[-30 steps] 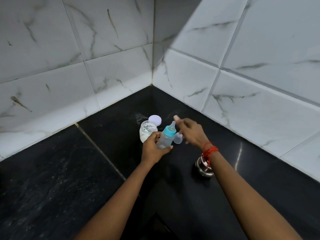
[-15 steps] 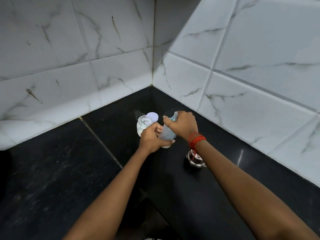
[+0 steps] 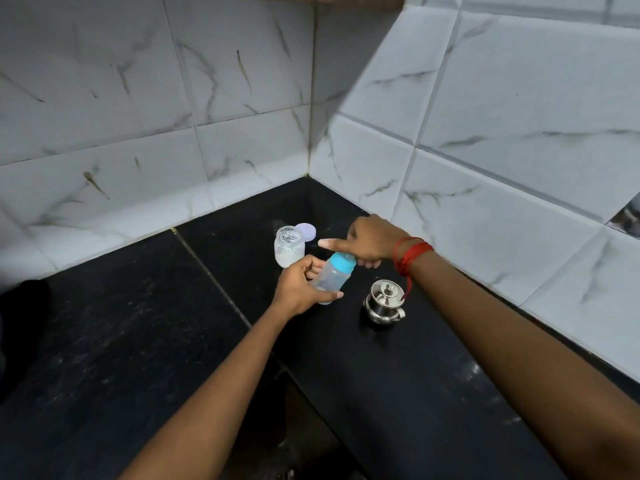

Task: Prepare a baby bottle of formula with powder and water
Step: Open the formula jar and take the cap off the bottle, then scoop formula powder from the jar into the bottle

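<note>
The left hand (image 3: 299,289) is wrapped around one tilted baby bottle (image 3: 332,277); the right hand (image 3: 372,242) grips its blue collar (image 3: 342,263), forefinger out. Behind the bottle stand one open jar (image 3: 289,250) and one lid (image 3: 305,232); one steel pot (image 3: 385,302) sits to its right.

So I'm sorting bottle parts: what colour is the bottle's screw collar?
Light blue collar on the clear bottle, seen in the head view.
</note>
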